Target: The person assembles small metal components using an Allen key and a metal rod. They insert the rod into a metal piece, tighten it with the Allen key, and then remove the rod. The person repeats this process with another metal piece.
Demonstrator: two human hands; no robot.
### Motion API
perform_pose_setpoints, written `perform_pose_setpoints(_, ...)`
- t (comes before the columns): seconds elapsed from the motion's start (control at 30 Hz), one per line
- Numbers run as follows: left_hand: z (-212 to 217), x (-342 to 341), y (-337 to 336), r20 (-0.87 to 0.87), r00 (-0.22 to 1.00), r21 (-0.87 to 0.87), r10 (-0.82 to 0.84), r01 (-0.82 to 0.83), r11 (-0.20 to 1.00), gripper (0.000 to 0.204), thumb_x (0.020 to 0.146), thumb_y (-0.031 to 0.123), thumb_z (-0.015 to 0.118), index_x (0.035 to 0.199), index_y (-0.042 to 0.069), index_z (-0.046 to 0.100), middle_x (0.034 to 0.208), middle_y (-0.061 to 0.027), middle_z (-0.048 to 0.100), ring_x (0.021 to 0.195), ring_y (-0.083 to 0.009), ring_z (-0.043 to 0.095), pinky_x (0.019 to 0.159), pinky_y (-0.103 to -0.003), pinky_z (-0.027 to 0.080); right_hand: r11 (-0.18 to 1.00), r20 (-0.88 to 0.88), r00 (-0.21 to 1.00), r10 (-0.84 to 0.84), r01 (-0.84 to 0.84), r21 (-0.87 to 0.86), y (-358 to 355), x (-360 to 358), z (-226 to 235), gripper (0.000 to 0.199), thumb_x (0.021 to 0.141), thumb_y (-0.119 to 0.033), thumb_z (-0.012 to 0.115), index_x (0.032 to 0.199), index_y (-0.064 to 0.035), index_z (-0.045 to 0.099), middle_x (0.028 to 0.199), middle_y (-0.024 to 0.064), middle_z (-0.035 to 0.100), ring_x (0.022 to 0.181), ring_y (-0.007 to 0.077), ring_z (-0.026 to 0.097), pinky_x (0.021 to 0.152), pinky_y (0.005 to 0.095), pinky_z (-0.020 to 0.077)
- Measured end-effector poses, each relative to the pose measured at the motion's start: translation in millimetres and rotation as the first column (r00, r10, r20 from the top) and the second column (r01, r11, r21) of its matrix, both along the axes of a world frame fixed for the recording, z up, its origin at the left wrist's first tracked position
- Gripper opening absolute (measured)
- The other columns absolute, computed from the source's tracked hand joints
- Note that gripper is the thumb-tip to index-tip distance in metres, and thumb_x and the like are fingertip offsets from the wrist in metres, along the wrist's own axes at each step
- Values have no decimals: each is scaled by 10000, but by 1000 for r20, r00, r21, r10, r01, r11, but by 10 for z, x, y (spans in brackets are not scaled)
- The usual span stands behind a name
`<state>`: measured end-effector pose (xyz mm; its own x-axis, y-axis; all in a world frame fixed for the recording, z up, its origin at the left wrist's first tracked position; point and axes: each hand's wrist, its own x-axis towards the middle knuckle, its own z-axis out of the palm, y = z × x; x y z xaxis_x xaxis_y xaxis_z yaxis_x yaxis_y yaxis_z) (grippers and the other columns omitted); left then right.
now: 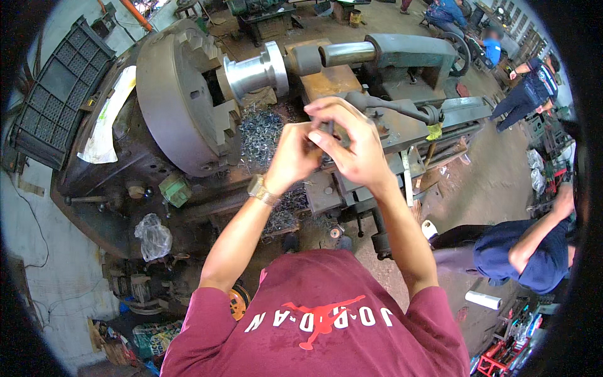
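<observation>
A machine workshop: a large lathe [264,107] with a chuck [176,100], metal shavings [260,135] on its bed, other machines and workers around.

Far left of you sits the lathe's big grey chuck [179,100], gripping a shiny metal cylinder [254,70]. Curly metal swarf [259,133] is heaped just below that cylinder. To the right, the grey tailstock [402,53] points its barrel at the workpiece. A black slotted crate [59,88] leans at the far left, with a white plastic bag [103,125] beside it. On your near right, a person in dark blue [521,248] bends down.
</observation>
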<state>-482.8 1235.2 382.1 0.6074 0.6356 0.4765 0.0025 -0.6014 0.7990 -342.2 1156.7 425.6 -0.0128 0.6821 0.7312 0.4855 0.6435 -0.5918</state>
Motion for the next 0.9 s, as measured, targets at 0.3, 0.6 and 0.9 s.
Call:
perform_pose_setpoints(0.3,-289,110,-36,65,943,-282,-326,331,901,249,932,-12,653,1176,-60,647,1037,-171,739,907,-149,675,831,-339,558,824,-676,689,-259,523,217,146,-432,-472,602,1081,-455,437,1339,82,521,1368,234,579,1217,324,615,1015,438,505)
perform_pose_setpoints(0.6,-360,-22,-7,-62,979,-317,-192,163,934,189,896,-9,681,1080,-49,683,901,-102,719,845,-103,633,795,-316,537,984,-904,390,174,-28,177,210,-414,-322,512,1078,-478,428,1018,-1,603,717,142,637,486,187,542,445,259,409)
perform_pose_setpoints(0.9,-324,4,-46,-22,992,-253,-126,117,960,107,837,-78,716,938,-42,713,896,-95,757,845,-122,708,784,-317,579,690,-902,397,170,-702,-179,175,29,22,467,1081,-426,466,987,0,632,695,103,647,503,139,552,477,276,453)
